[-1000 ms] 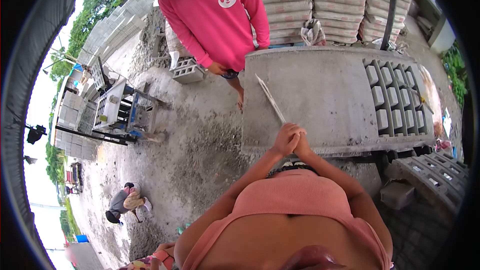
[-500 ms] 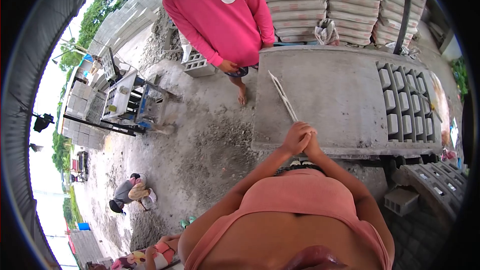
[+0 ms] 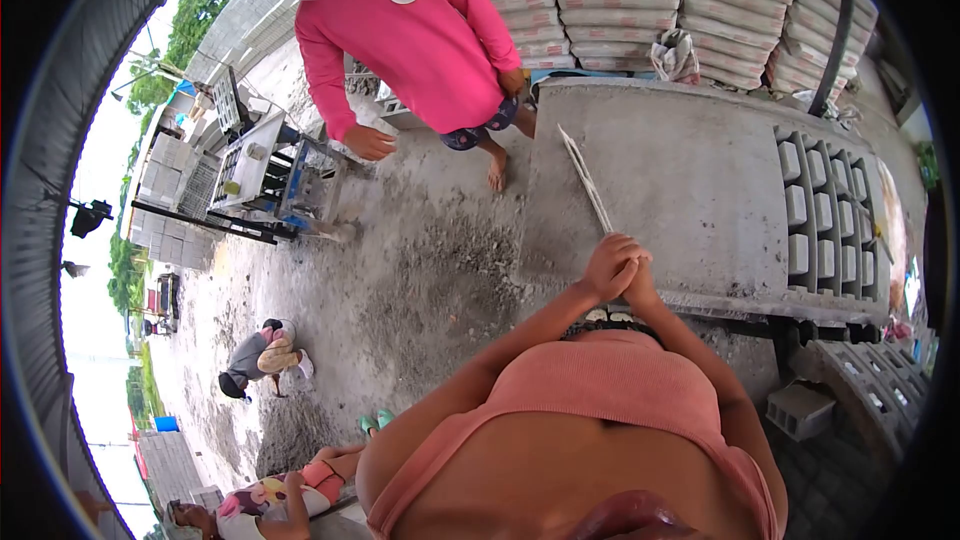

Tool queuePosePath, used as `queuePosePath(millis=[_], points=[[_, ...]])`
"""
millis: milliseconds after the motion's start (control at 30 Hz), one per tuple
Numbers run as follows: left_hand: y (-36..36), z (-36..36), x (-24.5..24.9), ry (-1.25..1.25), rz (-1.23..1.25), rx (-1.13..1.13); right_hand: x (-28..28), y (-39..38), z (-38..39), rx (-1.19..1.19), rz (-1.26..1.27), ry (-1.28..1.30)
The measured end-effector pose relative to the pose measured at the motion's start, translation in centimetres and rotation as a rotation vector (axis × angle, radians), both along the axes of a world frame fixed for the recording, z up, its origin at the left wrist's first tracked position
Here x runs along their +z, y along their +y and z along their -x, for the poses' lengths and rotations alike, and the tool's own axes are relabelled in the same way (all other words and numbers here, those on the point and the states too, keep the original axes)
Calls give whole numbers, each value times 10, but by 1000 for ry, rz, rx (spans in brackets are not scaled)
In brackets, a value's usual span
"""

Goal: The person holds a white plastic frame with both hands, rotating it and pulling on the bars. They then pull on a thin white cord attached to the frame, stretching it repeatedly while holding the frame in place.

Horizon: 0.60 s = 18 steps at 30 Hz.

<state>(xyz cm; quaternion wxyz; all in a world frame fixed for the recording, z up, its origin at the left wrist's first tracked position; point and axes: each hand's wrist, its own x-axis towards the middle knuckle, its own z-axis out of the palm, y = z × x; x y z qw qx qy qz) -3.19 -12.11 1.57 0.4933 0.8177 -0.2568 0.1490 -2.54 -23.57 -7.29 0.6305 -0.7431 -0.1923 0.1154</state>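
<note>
My left hand (image 3: 608, 265) and my right hand (image 3: 640, 280) are clasped together above the near edge of a grey concrete-topped table (image 3: 680, 170). The fingers of both are closed. A pair of thin, pale, stick-like strands (image 3: 590, 185) lies slanting over the tabletop, joined to a point at the far end. Their near end disappears at my hands; whether my fingers grip it is hidden. To the right on the table sits a block mould-like grid (image 3: 828, 215) with several pale rectangular pieces among its grey bars.
A person in a pink sweatshirt (image 3: 410, 30) stands at the table's far left corner. Stacked cement-like sacks (image 3: 620, 0) rise behind it. A hollow block (image 3: 800, 410) lies below right. Another person crouches (image 3: 262, 360) on the ground; one more sits (image 3: 290, 495) at lower left.
The view has shifted, moving the table slightly right and up. The person in pink has moved their hand outward from their body. My hands stay clasped.
</note>
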Motion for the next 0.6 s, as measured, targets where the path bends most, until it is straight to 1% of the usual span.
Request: queuePosePath(millis=[100, 267, 300, 367, 400, 467, 500, 567, 600], points=[[-1, -1, -1, -9, 20, 1, -4, -4, 0, 26, 67, 29], [0, -1, -5, -29, 42, 4, -16, -3, -15, 36, 248, -330], [1, -1, -6, -25, 36, 3, -20, -2, -14, 40, 248, -328], [1, 0, -7, -19, 31, 7, -28, 1, -12, -84, 270, -372], [1, 0, -7, -10, 50, 3, -23, 0, -7, -77, 270, -371], [1, 1, -7, 1, 70, 11, -14, -2, 5, -58, 150, -85], [1, 0, -7, -3, 79, 5, -17, -3, 2, -45, 150, -86], [1, 0, -7, -7, 88, 23, -33, -7, -5, 10, 72, -199], [0, 0, -7, -6, 104, 13, -30, -5, -2, 31, 71, -199]])
